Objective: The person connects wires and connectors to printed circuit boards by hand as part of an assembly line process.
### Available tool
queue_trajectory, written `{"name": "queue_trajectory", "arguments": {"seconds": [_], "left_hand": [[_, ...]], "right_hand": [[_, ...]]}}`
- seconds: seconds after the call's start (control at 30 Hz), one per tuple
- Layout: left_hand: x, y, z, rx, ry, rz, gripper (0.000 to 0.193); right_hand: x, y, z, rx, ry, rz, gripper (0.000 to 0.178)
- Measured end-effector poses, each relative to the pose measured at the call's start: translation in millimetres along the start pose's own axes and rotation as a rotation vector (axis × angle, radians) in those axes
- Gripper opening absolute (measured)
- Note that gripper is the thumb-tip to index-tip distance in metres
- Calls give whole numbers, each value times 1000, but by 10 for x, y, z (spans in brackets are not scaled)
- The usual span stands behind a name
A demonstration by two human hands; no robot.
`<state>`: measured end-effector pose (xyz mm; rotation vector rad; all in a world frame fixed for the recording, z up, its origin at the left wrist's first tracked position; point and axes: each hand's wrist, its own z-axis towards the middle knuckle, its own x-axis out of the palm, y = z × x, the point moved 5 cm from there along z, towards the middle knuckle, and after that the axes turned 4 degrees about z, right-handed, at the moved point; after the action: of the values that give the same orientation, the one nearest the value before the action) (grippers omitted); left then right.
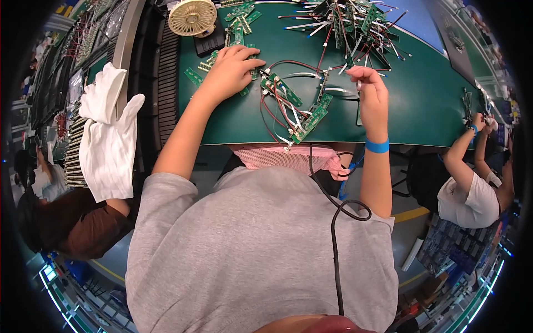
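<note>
My left hand [232,69] rests palm down on the green mat, its fingers pressing on small green circuit boards [251,72] near a loose pile of them. My right hand [371,91] is curled, pinching the end of a thin white flat cable [338,89] that runs toward a cluster of green boards with red and white wires [291,108] between the two hands. A blue band [377,146] sits on my right wrist.
A tangled heap of wired boards [355,22] lies at the far edge of the green table [433,105]. A small cream fan [192,16] stands at the back left. White gloves [108,133] hang at the left. Other people sit at left and right [472,188].
</note>
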<state>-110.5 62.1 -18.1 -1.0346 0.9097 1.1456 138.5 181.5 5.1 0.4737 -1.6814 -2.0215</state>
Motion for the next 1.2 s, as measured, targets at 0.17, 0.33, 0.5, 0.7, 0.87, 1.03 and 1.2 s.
{"name": "queue_trajectory", "arguments": {"seconds": [0.17,0.33,0.5,0.7,0.87,1.03,1.2], "left_hand": [[-40,20,23,-67,1,56,34],[-71,48,77,-59,-8,76,30],[-179,74,142,-40,-113,100,22],[-212,85,188,-5,-279,57,21],[-336,97,206,-325,-421,-446,13],[-353,-181,292,-325,-309,-1142,14],[-359,-605,359,-309,-74,-1509,20]], "right_hand": [[23,13,-27,-91,-49,1,23],[-78,68,-55,-178,-75,264,23],[-243,17,-29,-164,-48,605,24],[-271,-10,4,-273,-223,564,16],[-189,123,6,-183,-440,424,23],[-362,10,49,-164,-268,592,19],[-383,255,70,-58,-236,577,17]]}}
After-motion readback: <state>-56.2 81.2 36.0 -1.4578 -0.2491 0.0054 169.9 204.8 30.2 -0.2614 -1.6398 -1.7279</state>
